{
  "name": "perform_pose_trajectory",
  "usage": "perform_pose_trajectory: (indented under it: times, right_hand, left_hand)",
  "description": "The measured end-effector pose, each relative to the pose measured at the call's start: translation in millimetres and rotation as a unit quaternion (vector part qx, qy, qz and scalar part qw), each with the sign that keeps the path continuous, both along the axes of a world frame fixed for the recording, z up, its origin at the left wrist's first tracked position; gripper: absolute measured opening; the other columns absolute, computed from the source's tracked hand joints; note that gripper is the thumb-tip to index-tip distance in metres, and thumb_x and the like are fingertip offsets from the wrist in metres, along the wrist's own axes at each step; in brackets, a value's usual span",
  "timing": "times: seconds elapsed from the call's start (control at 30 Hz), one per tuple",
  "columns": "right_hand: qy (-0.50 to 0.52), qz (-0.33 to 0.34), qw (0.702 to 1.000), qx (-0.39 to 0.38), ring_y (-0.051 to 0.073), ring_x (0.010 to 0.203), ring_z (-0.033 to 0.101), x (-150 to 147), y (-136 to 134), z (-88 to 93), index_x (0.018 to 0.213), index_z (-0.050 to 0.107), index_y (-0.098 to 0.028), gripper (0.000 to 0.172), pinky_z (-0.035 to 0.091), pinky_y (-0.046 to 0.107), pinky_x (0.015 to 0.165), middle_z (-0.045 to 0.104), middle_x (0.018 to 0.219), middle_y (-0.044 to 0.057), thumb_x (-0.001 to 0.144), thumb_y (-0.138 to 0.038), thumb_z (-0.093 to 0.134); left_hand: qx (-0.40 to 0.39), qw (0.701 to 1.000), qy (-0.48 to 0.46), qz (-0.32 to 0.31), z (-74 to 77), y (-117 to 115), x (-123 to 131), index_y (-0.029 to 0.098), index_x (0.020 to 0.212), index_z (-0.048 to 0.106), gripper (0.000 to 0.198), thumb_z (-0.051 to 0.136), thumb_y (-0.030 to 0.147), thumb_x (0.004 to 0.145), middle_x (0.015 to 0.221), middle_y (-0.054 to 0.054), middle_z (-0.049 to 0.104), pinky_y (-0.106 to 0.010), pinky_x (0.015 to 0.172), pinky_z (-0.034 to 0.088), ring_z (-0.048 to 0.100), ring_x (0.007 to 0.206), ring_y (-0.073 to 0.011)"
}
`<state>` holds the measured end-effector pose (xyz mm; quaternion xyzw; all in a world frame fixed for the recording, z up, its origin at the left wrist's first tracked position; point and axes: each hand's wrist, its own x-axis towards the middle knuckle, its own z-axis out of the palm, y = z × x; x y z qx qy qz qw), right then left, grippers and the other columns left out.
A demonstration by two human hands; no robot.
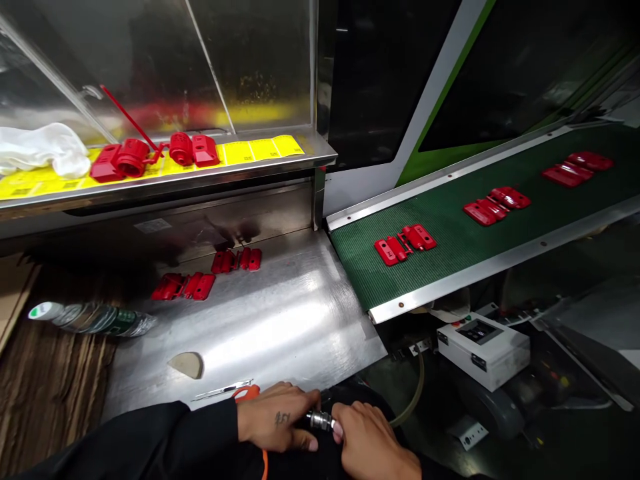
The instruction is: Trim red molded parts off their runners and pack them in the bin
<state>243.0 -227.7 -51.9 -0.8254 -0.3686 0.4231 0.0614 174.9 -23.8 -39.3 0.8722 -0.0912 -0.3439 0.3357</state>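
While my left hand point(273, 417) wraps around a chrome hose fitting point(320, 421), my right hand point(370, 440) pinches the other end with its fingertips, so the fitting sits between them, just past the edge of the steel surface point(280, 313). Right by my left hand there's an orange-handled tool point(247, 393) and a slim metal pick point(223, 390). Further out, red molded parts point(183, 287) lie on the steel, and a plastic water bottle point(93, 318) is on its side at the left edge. Beyond that, more red parts point(405, 243) sit on a green conveyor belt point(440, 227), and others point(131, 158) are on a shelf point(170, 183) with yellow labels point(255, 151).
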Motion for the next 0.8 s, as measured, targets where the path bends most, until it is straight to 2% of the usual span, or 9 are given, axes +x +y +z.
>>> perform_pose_trajectory:
  times: [0.17, 0.27, 0.33, 0.43, 0.5, 0.57, 0.63, 0.7, 0.8]
  right_hand:
    - [0.003, -0.010, 1.000, 0.021, 0.029, 0.091, 0.065, 6, -1, -2.3, 0.098, 0.063, -0.027, 0.026, 0.038, 0.038, 0.075, 0.070, 0.093, 0.008, 0.085, -0.017, 0.043]
    - [0.074, -0.069, 0.988, 0.115, 0.024, 0.090, 0.062, 18, -7, -10.9, 0.115, 0.062, -0.032, 0.034, 0.040, 0.038, 0.081, 0.069, 0.097, 0.004, 0.090, -0.020, 0.043]
    - [0.214, -0.127, 0.945, 0.212, 0.019, 0.078, 0.058, 32, -11, -17.4, 0.130, 0.057, -0.033, 0.036, 0.041, 0.035, 0.078, 0.064, 0.088, 0.001, 0.096, -0.031, 0.044]
    - [0.423, -0.150, 0.841, 0.301, 0.015, 0.079, 0.053, 56, -14, -17.2, 0.144, 0.043, -0.028, 0.055, 0.040, 0.033, 0.079, 0.057, 0.087, 0.001, 0.095, -0.052, 0.054]
    - [0.467, -0.139, 0.812, 0.321, 0.016, 0.086, 0.051, 68, -11, -8.8, 0.142, 0.042, -0.027, 0.064, 0.038, 0.032, 0.081, 0.057, 0.097, 0.003, 0.090, -0.060, 0.059]
    - [0.456, -0.143, 0.816, 0.325, 0.013, 0.080, 0.046, 74, -6, 0.7, 0.131, 0.047, -0.025, 0.061, 0.035, 0.030, 0.075, 0.056, 0.095, 0.002, 0.088, -0.068, 0.057]
    - [0.421, -0.151, 0.833, 0.326, 0.011, 0.072, 0.040, 74, -1, 5.0, 0.116, 0.051, -0.023, 0.055, 0.031, 0.028, 0.068, 0.052, 0.083, -0.002, 0.088, -0.069, 0.056]
    - [0.394, -0.172, 0.840, 0.330, 0.010, 0.067, 0.038, 70, 1, 1.7, 0.109, 0.050, -0.022, 0.046, 0.029, 0.026, 0.063, 0.048, 0.074, -0.005, 0.090, -0.064, 0.057]
    - [0.433, -0.206, 0.805, 0.350, 0.008, 0.057, 0.036, 63, 1, -9.4, 0.108, 0.046, -0.024, 0.043, 0.027, 0.024, 0.055, 0.044, 0.070, -0.007, 0.091, -0.062, 0.057]
  left_hand:
    - [-0.040, 0.999, 0.019, 0.032, -2.4, 3, 0, 0.027, 0.105, 0.060, 0.037, 0.050, 0.058, 0.089, 0.088, -0.007, 0.073, -0.036, 0.072, 0.047, 0.070, 0.084, -0.0332]
    - [-0.054, 0.994, 0.029, 0.093, -4.7, 15, 0, 0.025, 0.109, 0.057, 0.043, 0.053, 0.060, 0.086, 0.085, -0.006, 0.066, -0.040, 0.078, 0.044, 0.064, 0.086, -0.0334]
    - [-0.079, 0.986, 0.046, 0.142, -6.8, 28, 2, 0.023, 0.120, 0.049, 0.046, 0.055, 0.053, 0.086, 0.080, -0.002, 0.059, -0.041, 0.078, 0.043, 0.059, 0.082, -0.0295]
    - [-0.190, 0.959, 0.117, 0.173, -14.6, 43, 7, 0.024, 0.121, 0.048, 0.047, 0.061, 0.042, 0.080, 0.076, 0.003, 0.051, -0.033, 0.068, 0.046, 0.052, 0.069, -0.0195]
    - [-0.276, 0.927, 0.159, 0.196, -24.9, 43, 9, 0.023, 0.109, 0.055, 0.043, 0.068, 0.042, 0.073, 0.079, 0.002, 0.053, -0.030, 0.064, 0.048, 0.051, 0.065, -0.0153]
    - [-0.330, 0.895, 0.167, 0.249, -38.0, 33, 9, 0.021, 0.099, 0.056, 0.043, 0.069, 0.047, 0.069, 0.083, 0.000, 0.053, -0.030, 0.065, 0.050, 0.052, 0.065, -0.0141]
    - [-0.354, 0.871, 0.152, 0.306, -50.1, 18, 4, 0.020, 0.098, 0.053, 0.044, 0.064, 0.054, 0.072, 0.081, 0.000, 0.051, -0.031, 0.064, 0.050, 0.052, 0.064, -0.0141]
    - [-0.365, 0.860, 0.130, 0.333, -57.1, 4, -4, 0.019, 0.103, 0.055, 0.044, 0.058, 0.057, 0.080, 0.078, 0.001, 0.052, -0.032, 0.069, 0.049, 0.055, 0.067, -0.0158]
    - [-0.363, 0.866, 0.073, 0.335, -56.0, -10, -14, 0.021, 0.108, 0.064, 0.040, 0.055, 0.055, 0.089, 0.091, -0.002, 0.062, -0.034, 0.087, 0.044, 0.058, 0.089, -0.0196]
